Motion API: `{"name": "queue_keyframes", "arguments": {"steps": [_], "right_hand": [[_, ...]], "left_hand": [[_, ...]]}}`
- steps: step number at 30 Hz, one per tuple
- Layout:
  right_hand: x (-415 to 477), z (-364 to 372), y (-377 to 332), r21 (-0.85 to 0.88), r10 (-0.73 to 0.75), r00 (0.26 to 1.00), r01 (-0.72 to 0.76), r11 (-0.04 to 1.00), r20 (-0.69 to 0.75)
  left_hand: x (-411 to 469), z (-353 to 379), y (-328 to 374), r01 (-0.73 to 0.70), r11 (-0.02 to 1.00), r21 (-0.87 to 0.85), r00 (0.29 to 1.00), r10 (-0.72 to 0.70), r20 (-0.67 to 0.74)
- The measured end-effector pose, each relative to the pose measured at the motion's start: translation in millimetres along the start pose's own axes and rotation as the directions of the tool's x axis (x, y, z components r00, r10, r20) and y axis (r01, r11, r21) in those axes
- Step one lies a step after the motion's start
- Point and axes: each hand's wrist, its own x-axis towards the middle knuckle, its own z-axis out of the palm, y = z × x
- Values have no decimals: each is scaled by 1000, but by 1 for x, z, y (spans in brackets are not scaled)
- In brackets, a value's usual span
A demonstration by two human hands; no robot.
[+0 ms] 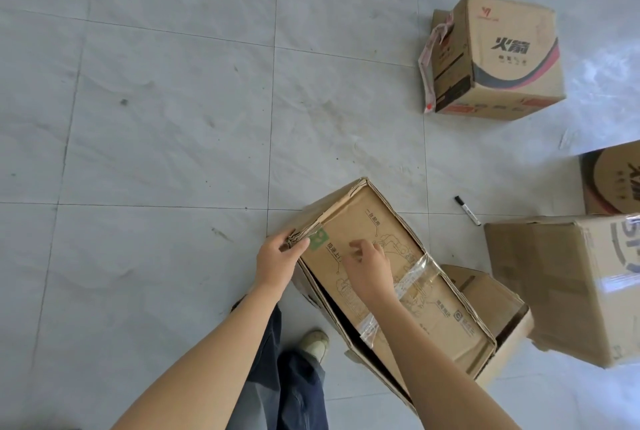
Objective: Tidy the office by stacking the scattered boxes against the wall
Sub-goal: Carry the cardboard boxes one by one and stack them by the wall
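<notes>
Grey tiled floor (pixel 166 111) is filling the whole view, with boxes scattered from 1 to 5 o'clock.
Biggest: plain taped carton (pixel 554 291) is sitting at 4 o'clock, running off the right edge.
Long cardboard box (pixel 377 218) is sitting tilted at 5 o'clock, printed face up. Clear tape is crossing its middle and its side flaps are gaping open.
Printed box (pixel 502 59) with the red-and-grey swoosh is standing alone at 1 o'clock, well apart from the rest, loose tape hanging off its left side.
Another printed box (pixel 613 184) is showing at 3 o'clock, cut off by the frame edge.
Small open box (pixel 481 287) is sitting just beside the long box on its right side and is partly hidden by it.
Hands: left hand (pixel 278 258) is gripping the crumpled near-left corner of the long box, thumb on top and fingers curling round the edge. Right hand (pixel 369 267) is resting on the top face with fingers loosely bent and tips touching the cardboard. Can't tell whether it's pinching anything.
Pale shoe (pixel 315 343) and dark trouser leg are showing at 6 o'clock.
Black marker (pixel 467 210) is lying on the floor at 3 o'clock, between the long box and the edge box.
</notes>
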Motion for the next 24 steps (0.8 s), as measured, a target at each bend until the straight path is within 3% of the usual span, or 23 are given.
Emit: {"name": "queue_keyframes", "arguments": {"steps": [5, 11, 16, 20, 24], "right_hand": [[18, -19, -19, 135, 83, 995, -74, 988, -62], [21, -63, -2, 72, 277, 938, -268, 961, -211], [-17, -90, 53, 304, 441, 847, -353, 885, -298], [-47, -109, 105, 450, 568, 765, -410, 793, -303], [-79, -126, 162, 596, 680, 678, -433, 676, -278]], "left_hand": [[-17, 19, 9, -188, 976, 107, 980, 181, 78], [-57, 57, 16, -357, 920, 160, 919, 316, 235], [-99, 91, 33, -410, 895, 177, 851, 305, 427], [-109, 100, 35, -383, 873, 303, 722, 78, 687], [-91, 102, 30, -300, 822, 484, 855, 7, 518]]}}
